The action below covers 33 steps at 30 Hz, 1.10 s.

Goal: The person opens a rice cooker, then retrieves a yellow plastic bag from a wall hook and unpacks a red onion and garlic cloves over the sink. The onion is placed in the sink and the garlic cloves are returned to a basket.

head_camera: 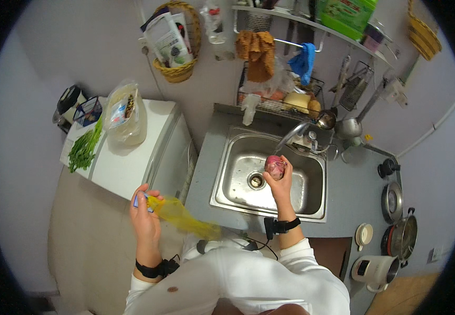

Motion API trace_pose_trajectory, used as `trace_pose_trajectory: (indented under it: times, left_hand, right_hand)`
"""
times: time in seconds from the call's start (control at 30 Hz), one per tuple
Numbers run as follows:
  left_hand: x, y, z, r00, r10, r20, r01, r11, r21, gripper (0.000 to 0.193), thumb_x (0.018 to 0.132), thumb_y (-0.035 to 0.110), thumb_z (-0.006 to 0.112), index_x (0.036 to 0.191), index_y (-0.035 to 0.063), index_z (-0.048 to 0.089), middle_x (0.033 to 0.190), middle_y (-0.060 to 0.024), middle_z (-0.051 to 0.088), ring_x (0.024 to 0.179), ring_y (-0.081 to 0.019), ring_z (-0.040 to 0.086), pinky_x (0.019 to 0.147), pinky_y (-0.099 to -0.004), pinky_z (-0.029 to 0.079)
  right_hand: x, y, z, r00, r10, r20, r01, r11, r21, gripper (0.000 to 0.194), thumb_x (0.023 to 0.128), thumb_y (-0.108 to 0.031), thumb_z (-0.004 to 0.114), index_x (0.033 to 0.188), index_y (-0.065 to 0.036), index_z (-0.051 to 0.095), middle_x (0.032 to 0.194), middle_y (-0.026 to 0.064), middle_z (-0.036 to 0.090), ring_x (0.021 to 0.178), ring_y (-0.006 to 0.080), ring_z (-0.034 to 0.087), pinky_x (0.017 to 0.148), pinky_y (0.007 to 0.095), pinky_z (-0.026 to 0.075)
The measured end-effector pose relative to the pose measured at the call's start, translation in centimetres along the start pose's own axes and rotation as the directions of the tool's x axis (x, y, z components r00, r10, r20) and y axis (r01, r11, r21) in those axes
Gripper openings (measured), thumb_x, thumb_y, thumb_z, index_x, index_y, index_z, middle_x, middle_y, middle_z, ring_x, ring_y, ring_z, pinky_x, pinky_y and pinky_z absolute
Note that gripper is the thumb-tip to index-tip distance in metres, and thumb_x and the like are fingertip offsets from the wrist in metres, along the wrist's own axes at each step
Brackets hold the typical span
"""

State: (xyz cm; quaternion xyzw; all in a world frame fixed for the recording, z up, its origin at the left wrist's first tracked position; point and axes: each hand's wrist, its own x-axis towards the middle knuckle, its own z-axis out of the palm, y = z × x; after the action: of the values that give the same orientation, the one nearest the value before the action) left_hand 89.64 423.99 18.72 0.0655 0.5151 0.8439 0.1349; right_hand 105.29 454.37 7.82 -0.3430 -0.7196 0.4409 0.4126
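Over the stainless steel sink (236, 173), my right hand (283, 182) grips a round reddish-purple vegetable (274, 165), possibly an onion or a root. The curved faucet (292, 134) ends just above it, and the drain (256, 180) lies below to its left. My left hand (145, 212) is off to the left, beyond the counter's edge, closed around the top of a yellow mesh bag (178, 214) with a blue label. The bag trails limply to the right in front of my body and looks empty.
A white fridge (133, 165) at left carries leafy greens (84, 149) and a bulging plastic bag (127, 118). Behind the sink hangs a wire rack (282, 103) of produce. Ladles (327, 119) hang beside the faucet. A pot (404, 236) and an electric appliance (373, 271) stand at right.
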Motion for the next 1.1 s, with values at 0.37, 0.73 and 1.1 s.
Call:
trace_pose_trajectory:
  times: [0.37,0.73,1.1]
  left_hand:
    - [1.3,2.9,-3.6,0.998,-0.064,-0.003,0.064,0.992,0.110,0.035,0.096,0.028,0.033,0.116,0.0006,0.042,0.109,-0.0216,0.056,0.094,-0.0274,0.059,0.073,-0.0379,0.052]
    - [7.0,4.3,-14.3,0.988,-0.152,-0.022,0.153,0.988,0.037,0.036,0.095,0.031,0.035,0.118,0.0050,0.044,0.106,-0.0185,0.058,0.094,-0.0269,0.059,0.074,-0.0387,0.052]
    - [14.9,5.7,-17.1,0.923,-0.355,0.147,0.366,0.929,-0.055,0.037,0.095,0.027,0.035,0.123,0.0017,0.038,0.119,-0.0230,0.050,0.110,-0.0331,0.049,0.091,-0.0454,0.041]
  right_hand:
    - [0.6,4.0,7.4,0.962,0.106,0.252,-0.116,0.993,0.027,0.076,0.059,-0.019,0.077,0.123,-0.001,0.040,0.115,0.0155,0.044,0.105,0.0257,0.047,0.091,0.0341,0.039]
    - [1.0,8.0,23.0,0.946,0.139,0.294,0.008,0.893,-0.449,0.085,0.051,-0.024,0.080,0.123,-0.002,0.042,0.120,0.0166,0.049,0.110,0.0322,0.047,0.092,0.0386,0.038]
    - [1.8,7.3,27.8,0.912,0.358,0.201,-0.107,0.680,-0.725,0.099,0.058,-0.025,0.080,0.138,-0.015,0.021,0.140,0.0104,0.026,0.129,0.0307,0.023,0.097,0.0563,0.026]
